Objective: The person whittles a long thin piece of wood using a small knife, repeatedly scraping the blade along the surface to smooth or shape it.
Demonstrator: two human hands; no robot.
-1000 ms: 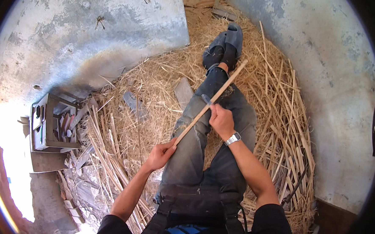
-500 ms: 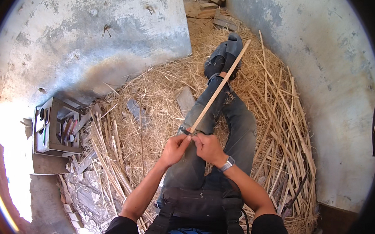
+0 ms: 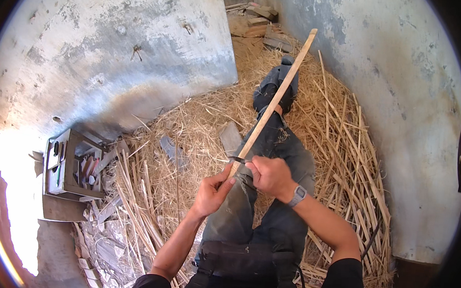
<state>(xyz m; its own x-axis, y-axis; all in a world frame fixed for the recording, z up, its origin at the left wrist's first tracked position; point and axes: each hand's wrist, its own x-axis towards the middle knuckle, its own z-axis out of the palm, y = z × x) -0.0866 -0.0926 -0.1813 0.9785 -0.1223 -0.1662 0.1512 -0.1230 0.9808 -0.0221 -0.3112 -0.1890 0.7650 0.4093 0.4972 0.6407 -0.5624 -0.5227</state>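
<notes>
A long pale wooden strip slants up and away over my outstretched legs, its near end close to my left knee. Around that near end, the fingers of my left hand are closed. My right hand, with a metal watch on the wrist, grips a small knife whose dark, slightly curved blade lies across the strip just beyond my left fingertips. The knife's handle is mostly hidden in my right fist. My dark, dusty trousers are under both hands.
Shavings cover the floor around my legs. Many thin wooden strips are heaped on the right, others on the left. A small wooden stool holding tools stands at the left wall. Wood pieces lie at the back.
The strip's far end has moved farther away and up. My right hand has shifted slightly right, and the knife blade now shows across the strip. My left hand remains near the knee.
</notes>
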